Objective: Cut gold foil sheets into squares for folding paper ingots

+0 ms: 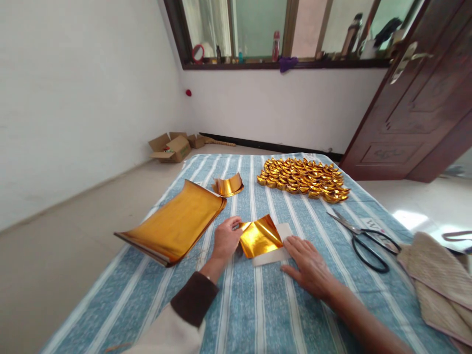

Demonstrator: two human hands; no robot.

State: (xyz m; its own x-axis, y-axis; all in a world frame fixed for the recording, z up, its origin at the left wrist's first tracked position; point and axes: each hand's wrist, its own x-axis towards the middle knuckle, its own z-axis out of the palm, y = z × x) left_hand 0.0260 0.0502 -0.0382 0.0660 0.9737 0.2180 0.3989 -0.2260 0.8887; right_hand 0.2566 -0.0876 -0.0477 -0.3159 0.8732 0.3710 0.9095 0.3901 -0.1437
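A small square of shiny gold foil paper lies in front of me, partly over a white piece of paper. My left hand is closed at the foil's left edge, thumb and fingers pinching it. On the other side, my right hand rests with fingers stretched out flat at the white paper's right edge, fingertips by the foil's corner. A stack of large gold foil sheets is left of my left hand. Beyond it curls a smaller stack of gold foil pieces.
Many folded gold foil ingots cover the far right of the blue striped cloth. Black-handled scissors lie open to the right, near a beige fabric item. Cardboard boxes stand on the floor behind, and a brown door is at right.
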